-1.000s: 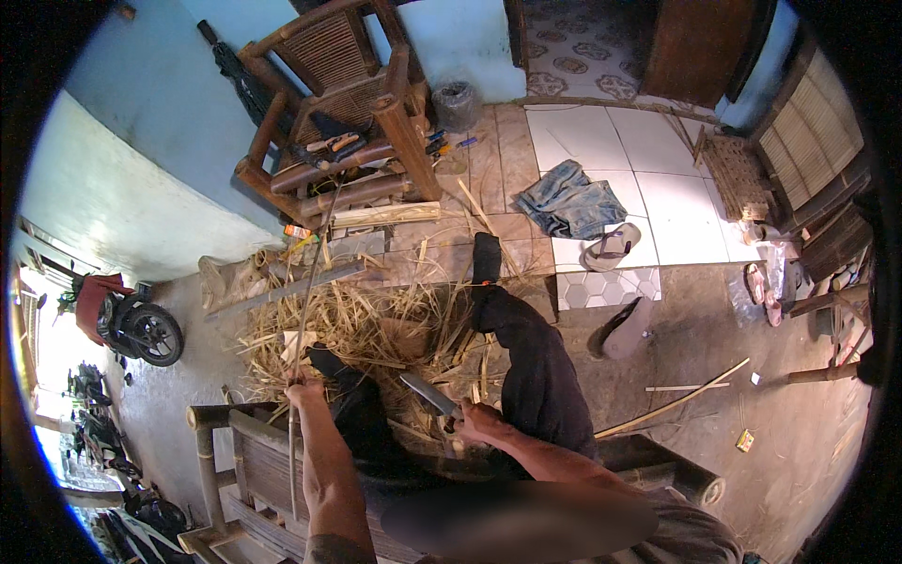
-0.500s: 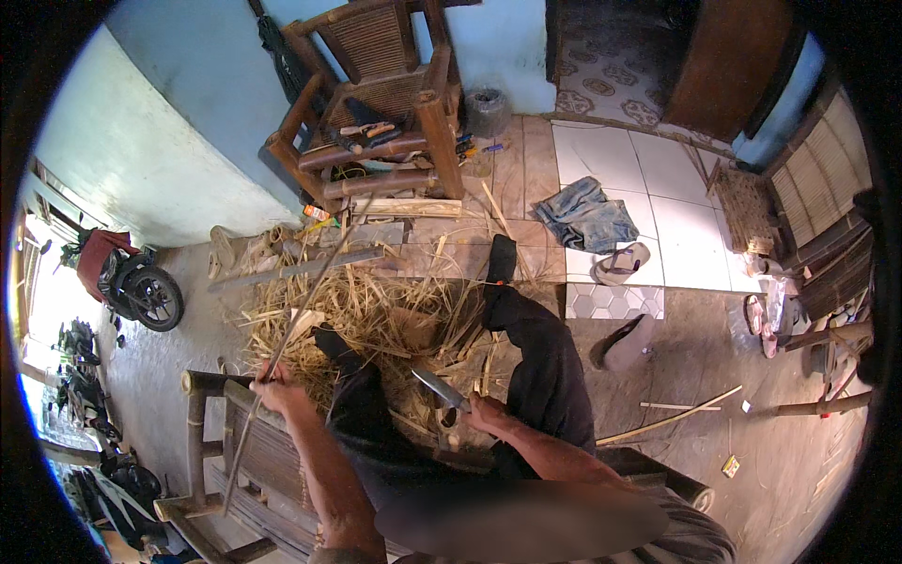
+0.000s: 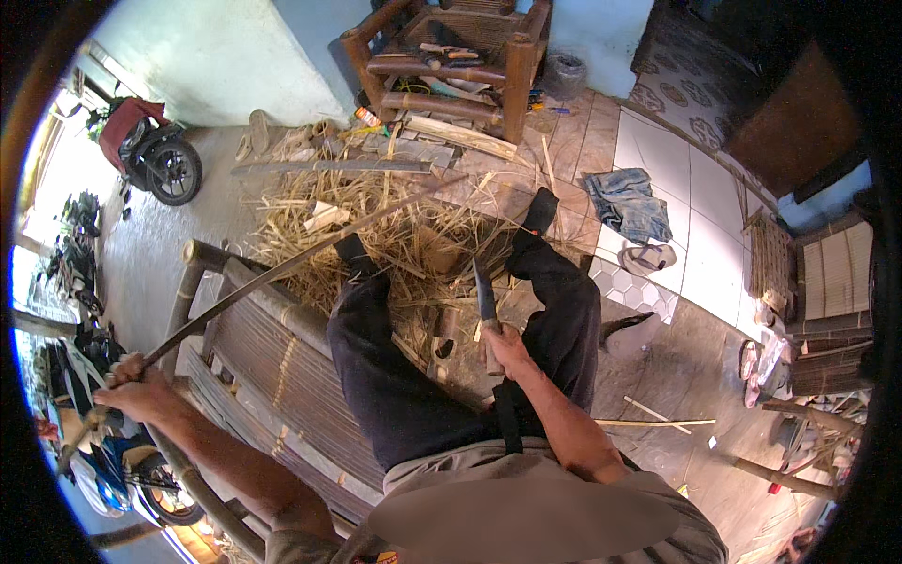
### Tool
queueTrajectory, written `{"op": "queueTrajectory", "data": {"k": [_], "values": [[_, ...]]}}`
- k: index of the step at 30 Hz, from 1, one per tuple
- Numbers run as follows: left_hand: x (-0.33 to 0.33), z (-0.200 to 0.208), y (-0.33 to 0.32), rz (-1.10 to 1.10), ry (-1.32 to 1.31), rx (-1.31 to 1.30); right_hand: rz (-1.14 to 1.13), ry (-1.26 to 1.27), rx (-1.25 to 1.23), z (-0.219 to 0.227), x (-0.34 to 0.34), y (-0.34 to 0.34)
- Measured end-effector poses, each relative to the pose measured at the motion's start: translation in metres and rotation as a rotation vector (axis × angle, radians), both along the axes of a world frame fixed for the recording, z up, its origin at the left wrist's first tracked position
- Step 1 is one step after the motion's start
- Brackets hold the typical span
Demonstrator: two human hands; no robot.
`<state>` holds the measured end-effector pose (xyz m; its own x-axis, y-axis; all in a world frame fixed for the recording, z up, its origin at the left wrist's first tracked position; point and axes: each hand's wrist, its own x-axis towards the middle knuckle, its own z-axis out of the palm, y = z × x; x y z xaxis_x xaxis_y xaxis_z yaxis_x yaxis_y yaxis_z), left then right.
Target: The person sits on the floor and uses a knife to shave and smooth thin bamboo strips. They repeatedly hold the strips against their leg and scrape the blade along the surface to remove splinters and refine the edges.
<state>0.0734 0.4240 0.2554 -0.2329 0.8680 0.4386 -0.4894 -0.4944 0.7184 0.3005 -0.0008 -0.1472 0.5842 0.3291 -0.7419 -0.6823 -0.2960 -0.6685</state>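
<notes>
Bamboo strip [image 3: 282,271], long, thin and dark, is held at its near end by the left hand [image 3: 136,390]. Its long axis runs on a slant, from the hand low at the left of the view up and to the right, across the slatted bamboo bench [image 3: 282,376], with the far tip pointing toward the wooden chair frame [image 3: 451,56] by the blue wall. A short stub of the strip sticks out below the fist, toward the blue motorbike [image 3: 103,470].

The left arm is stretched out wide to the person's left, elbow nearly straight, forearm seen from above. Its fingers are clenched around the strip.

The right arm is bent and drawn in close to the body, with the forearm pointing forward over the right thigh. The right hand [image 3: 507,350] is closed around the handle of a knife [image 3: 485,293], whose blade points up and away from the body, nearly upright in the view, between the knees.

Both legs, in dark trousers, are stretched forward onto a heap of pale bamboo shavings [image 3: 413,235] on the floor. Beyond the heap lie loose bamboo lengths. A crumpled pair of jeans [image 3: 625,202] and a sandal [image 3: 648,258] lie on the white tiles at the right. A red motorbike [image 3: 146,150] stands at the far left.
</notes>
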Motion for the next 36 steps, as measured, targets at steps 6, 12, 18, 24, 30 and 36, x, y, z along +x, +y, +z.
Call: {"op": "queueTrajectory", "data": {"k": [6, 12, 18, 24, 30, 36], "values": [[-0.013, 0.085, -0.028, -0.23, 0.033, 0.157, 0.099, -0.215, -0.013, 0.026, -0.001, -0.002], [0.079, 0.05, -0.077, -0.034, 0.113, 0.272, 0.382, -0.548, -0.125, 0.062, -0.02, 0.001], [0.1, 0.086, -0.112, 0.092, 0.277, 0.33, 0.386, -0.912, -0.019, 0.123, -0.032, 0.009], [0.141, 0.046, -0.143, -0.195, 0.115, 0.226, 0.434, -0.776, 0.076, 0.189, -0.037, 0.042], [0.16, 0.041, -0.174, -0.473, 0.02, 0.142, 0.367, -1.012, 0.5, 0.297, -0.036, 0.066], [0.178, 0.035, -0.202, -0.255, 0.081, 0.185, 0.358, -1.039, 0.58, 0.333, -0.036, 0.098]]}}
